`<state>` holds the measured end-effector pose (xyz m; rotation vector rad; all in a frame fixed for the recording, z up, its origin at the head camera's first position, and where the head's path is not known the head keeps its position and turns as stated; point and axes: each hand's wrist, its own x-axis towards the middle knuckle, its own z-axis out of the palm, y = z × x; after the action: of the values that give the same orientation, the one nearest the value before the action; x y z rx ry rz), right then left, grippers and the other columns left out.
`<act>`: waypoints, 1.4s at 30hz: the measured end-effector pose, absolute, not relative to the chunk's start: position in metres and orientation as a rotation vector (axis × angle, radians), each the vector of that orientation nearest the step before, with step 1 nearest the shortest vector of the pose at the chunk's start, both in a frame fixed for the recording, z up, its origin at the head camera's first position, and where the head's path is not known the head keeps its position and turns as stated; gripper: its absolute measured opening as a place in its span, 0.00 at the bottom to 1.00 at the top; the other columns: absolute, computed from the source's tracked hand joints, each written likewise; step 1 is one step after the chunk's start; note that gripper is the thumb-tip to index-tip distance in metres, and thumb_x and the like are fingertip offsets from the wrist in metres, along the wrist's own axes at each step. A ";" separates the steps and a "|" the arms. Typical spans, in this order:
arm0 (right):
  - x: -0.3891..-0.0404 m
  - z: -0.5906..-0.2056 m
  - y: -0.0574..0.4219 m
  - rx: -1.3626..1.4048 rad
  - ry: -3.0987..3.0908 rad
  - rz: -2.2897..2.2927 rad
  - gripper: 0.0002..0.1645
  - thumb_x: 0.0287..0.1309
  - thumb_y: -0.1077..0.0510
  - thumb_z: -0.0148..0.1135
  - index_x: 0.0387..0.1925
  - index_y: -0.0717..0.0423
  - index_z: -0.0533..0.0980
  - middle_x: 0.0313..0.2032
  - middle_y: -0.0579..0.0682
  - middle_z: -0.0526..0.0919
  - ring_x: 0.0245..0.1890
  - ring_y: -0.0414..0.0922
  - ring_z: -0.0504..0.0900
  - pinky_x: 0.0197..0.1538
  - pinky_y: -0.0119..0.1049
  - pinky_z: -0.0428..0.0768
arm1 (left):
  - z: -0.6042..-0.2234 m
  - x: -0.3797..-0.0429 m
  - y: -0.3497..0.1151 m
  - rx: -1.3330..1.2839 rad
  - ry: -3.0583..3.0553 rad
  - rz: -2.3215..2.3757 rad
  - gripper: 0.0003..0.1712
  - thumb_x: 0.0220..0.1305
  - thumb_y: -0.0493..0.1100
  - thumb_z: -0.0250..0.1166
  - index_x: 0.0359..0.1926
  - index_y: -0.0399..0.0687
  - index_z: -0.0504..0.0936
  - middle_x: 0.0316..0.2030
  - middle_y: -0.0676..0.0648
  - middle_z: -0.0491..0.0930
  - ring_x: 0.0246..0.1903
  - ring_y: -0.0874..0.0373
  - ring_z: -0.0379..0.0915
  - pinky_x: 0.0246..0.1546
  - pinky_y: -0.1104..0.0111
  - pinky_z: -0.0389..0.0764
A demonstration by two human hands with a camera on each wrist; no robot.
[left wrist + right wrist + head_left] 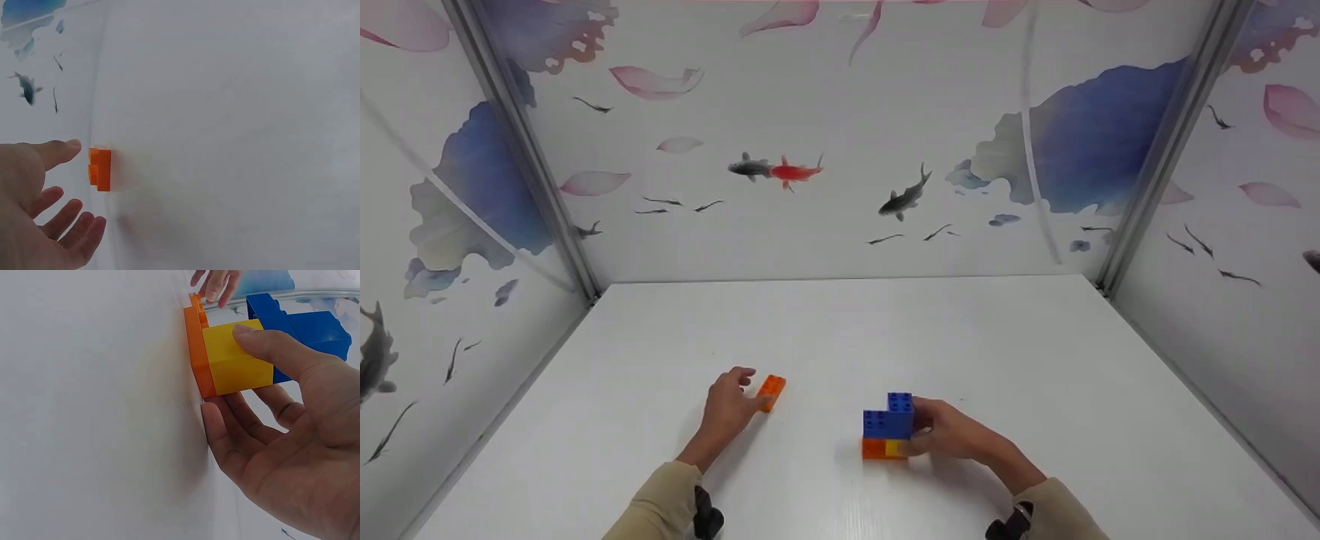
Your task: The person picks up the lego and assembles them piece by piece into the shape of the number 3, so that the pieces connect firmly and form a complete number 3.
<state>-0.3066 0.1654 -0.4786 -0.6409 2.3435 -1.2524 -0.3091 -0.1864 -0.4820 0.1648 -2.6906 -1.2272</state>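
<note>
On the white table, my left hand [727, 406] reaches beside a flat orange toy brick [772, 388]. Its thumb and fingers are spread apart, with the thumb close to the brick in the left wrist view. Farther right, my right hand [955, 430] grips a small stack of toy bricks, thumb on the yellow brick [239, 357] and fingers round the far side. An orange brick [198, 354] forms the stack's base, with the yellow one on it. Blue bricks [888, 425] sit on top, stepped higher on the right. The right palm partly hides the stack's right side in the head view.
The white tabletop [847, 330] is enclosed by a back wall [825, 240] and two side walls, printed with fish, petals and blue leaves. Grey metal posts [1140, 180] stand at the back corners.
</note>
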 end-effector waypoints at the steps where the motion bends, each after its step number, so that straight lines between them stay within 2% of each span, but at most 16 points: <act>1: -0.307 -0.478 0.165 -0.642 2.344 -1.252 0.35 0.55 0.56 0.74 0.64 0.56 0.72 0.53 0.50 0.83 0.51 0.47 0.79 0.63 0.52 0.78 | -0.483 -0.310 -0.187 0.169 -2.693 -1.225 0.29 0.58 0.37 0.73 0.60 0.32 0.76 0.52 0.33 0.79 0.50 0.43 0.76 0.53 0.53 0.82; 9: -0.305 -0.478 0.166 -0.649 2.343 -1.255 0.34 0.55 0.58 0.73 0.63 0.55 0.73 0.52 0.50 0.83 0.51 0.48 0.79 0.62 0.52 0.79 | -0.489 -0.311 -0.183 0.174 -2.700 -1.278 0.34 0.54 0.39 0.76 0.61 0.33 0.75 0.51 0.34 0.80 0.49 0.45 0.76 0.57 0.53 0.81; 18: -0.304 -0.479 0.166 -0.650 2.342 -1.247 0.34 0.56 0.58 0.73 0.64 0.54 0.72 0.53 0.50 0.83 0.51 0.48 0.79 0.62 0.53 0.79 | -0.494 -0.311 -0.179 0.204 -2.727 -1.316 0.36 0.52 0.37 0.77 0.62 0.34 0.74 0.51 0.37 0.79 0.49 0.47 0.74 0.61 0.53 0.78; 34: -0.305 -0.481 0.164 -0.576 2.364 -1.234 0.35 0.54 0.57 0.74 0.63 0.53 0.73 0.52 0.49 0.83 0.51 0.47 0.79 0.63 0.53 0.78 | -0.483 -0.308 -0.181 0.311 -2.640 -1.436 0.25 0.61 0.33 0.68 0.59 0.29 0.77 0.51 0.33 0.81 0.49 0.44 0.78 0.59 0.55 0.81; 42: -0.305 -0.478 0.166 -0.607 2.361 -1.236 0.37 0.54 0.58 0.74 0.65 0.54 0.72 0.53 0.50 0.83 0.51 0.48 0.79 0.62 0.53 0.79 | -0.444 -0.297 -0.167 0.239 -2.528 -1.578 0.22 0.62 0.38 0.70 0.56 0.36 0.82 0.51 0.37 0.83 0.48 0.48 0.80 0.52 0.61 0.85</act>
<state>-0.3050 0.1655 -0.4780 -0.6065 2.3611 -1.2358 -0.2967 -0.1670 -0.4444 0.2387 -2.5280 -1.5781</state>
